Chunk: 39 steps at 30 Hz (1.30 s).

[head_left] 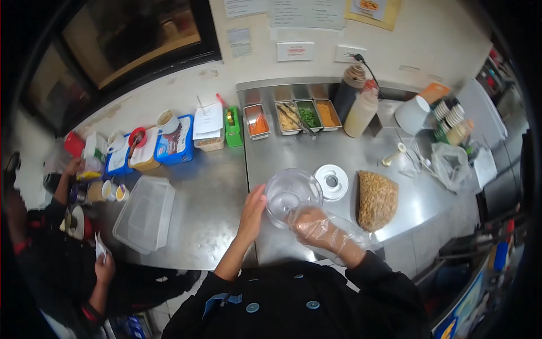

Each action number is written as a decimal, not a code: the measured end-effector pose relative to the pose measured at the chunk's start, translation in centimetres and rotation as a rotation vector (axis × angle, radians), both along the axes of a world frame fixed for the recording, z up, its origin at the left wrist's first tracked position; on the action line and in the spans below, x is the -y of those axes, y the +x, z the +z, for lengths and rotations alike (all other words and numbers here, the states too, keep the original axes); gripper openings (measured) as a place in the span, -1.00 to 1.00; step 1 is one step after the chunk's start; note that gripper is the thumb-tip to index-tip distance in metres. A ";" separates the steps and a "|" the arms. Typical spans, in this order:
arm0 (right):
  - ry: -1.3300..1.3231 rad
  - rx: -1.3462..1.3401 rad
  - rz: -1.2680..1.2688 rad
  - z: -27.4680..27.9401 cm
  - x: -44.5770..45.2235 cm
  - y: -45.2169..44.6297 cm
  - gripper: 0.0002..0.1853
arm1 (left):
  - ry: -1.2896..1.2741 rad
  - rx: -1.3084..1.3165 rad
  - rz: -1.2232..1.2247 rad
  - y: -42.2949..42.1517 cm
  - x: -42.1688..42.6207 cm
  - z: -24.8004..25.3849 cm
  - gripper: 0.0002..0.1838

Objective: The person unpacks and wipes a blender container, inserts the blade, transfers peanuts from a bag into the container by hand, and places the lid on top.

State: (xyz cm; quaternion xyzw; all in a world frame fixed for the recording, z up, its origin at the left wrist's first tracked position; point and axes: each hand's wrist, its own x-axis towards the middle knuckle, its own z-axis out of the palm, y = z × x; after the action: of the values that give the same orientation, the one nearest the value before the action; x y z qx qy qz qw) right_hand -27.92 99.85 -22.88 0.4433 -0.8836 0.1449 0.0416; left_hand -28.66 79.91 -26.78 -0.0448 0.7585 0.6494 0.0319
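A clear plastic bowl like that of a blender or food processor stands on the steel counter before me. My left hand lies bare along its left side, fingers stretched out against the wall. My right hand, in a loose clear plastic glove, is closed at the bowl's near right rim. Its fingertips are hidden, so what they hold, if anything, cannot be made out. A round white lid with a central hole lies just behind and right of the bowl. Further right rests a clear bag of peanuts or similar nuts.
At the back are metal trays of shredded orange food and chopped greens, tongs, and sauce bottles. Left stand a clear plastic tub and blue containers. A co-worker holds paper at the far left.
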 end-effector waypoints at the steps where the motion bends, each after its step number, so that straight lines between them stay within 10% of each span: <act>1: -0.005 0.002 0.040 -0.4 -0.4 -0.7 -0.70 | 0.094 0.037 -0.019 0.2 -1.1 2.4 -0.38; 13: -0.591 0.082 0.033 4.3 -0.6 -3.9 -0.87 | -0.168 -0.045 0.108 0.1 -1.4 -0.3 -0.64; 17: -0.671 0.817 -0.247 1.5 1.5 -6.9 -0.69 | -0.218 -0.164 0.024 -1.6 -0.7 -1.1 -0.66; 19: -0.591 0.130 0.071 -0.5 2.9 -7.4 -0.68 | -0.245 -0.156 0.000 -2.4 -0.6 -0.1 -0.68; 25: -0.254 -0.287 -0.080 -2.2 2.7 -9.7 -0.63 | -0.472 -0.137 0.069 -1.0 -1.6 1.0 -0.72; 33: -0.155 -0.029 -0.425 -1.8 1.3 -8.9 -0.70 | -0.333 -0.069 0.131 3.7 -1.7 1.3 -0.62; 39: -0.207 -0.138 0.143 -3.7 2.8 -8.9 -0.75 | -0.758 -0.087 -0.313 -0.1 0.8 4.1 -0.65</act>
State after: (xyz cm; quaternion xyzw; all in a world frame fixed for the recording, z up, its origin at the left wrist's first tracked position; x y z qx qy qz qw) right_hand -36.79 97.04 -26.57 0.5075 -0.8251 0.2070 0.1371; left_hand -28.74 79.08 -22.64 0.0901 0.9422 0.3128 0.0796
